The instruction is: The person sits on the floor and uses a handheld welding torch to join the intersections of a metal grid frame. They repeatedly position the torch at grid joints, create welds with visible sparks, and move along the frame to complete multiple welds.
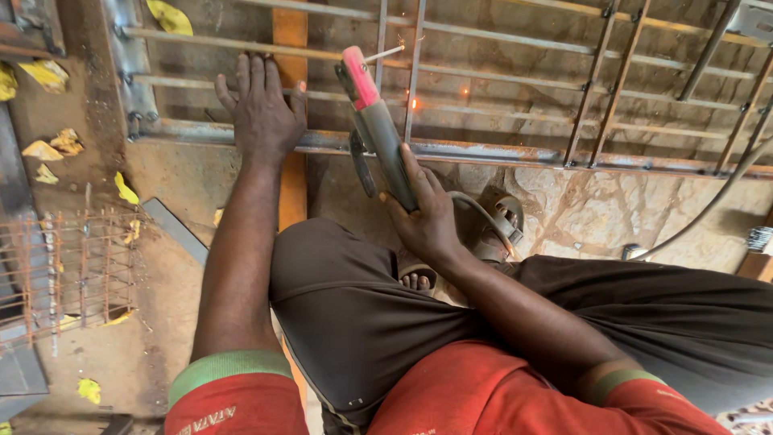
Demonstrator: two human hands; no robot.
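Note:
My right hand (423,213) grips a welding electrode holder (378,133) with a grey body and a pink-red head. A thin electrode rod (385,54) sticks out of its jaw toward an upright bar of the metal grille (499,153). A small orange spark (415,104) glows on that bar. My left hand (259,109) lies flat, fingers spread, on the grille's lower rail and an orange wooden plank (291,181). A cable (483,217) runs from the holder past my knee.
The grille lies on bare ground and a patterned stone slab (604,209). A rusty wire mesh (68,266) sits at left, with yellow leaves (48,149) scattered about. A grey hose (717,197) curves at right. My toes (415,281) show between my knees.

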